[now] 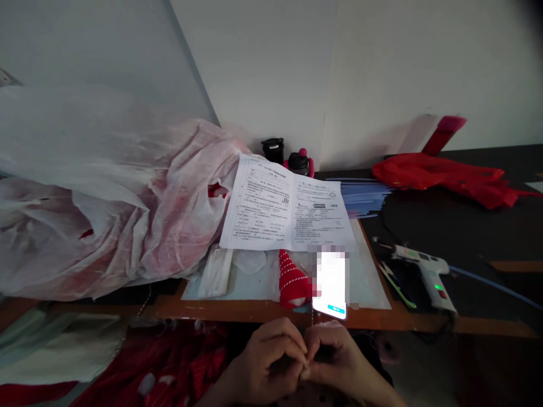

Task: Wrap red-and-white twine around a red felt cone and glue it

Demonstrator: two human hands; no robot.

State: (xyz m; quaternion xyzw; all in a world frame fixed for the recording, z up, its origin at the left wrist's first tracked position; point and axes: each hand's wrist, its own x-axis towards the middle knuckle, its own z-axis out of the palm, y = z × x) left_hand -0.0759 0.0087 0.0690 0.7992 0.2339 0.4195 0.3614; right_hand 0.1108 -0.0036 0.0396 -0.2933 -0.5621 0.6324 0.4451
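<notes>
My left hand [274,359] and my right hand [335,359] meet at the front of the table, fingertips pinched together. A thin twisted cord [313,314] runs down from the table edge in between them; its end is hidden by my fingers. Beyond the hands lies a red cone-shaped piece [292,282] wound with red-and-white cord. A phone [331,282] with a bright, partly blurred screen is beside it, to the right. Behind both, a printed paper sheet [288,209] is spread out.
Large translucent plastic bags [178,209] fill the left side. A glue gun [426,271] with a green light lies at right, near a green-handled tool [399,288]. Farther back are blue strips [365,198], a red bag [449,175] and a dark bottle [274,150]. Red fabric [182,362] hangs below.
</notes>
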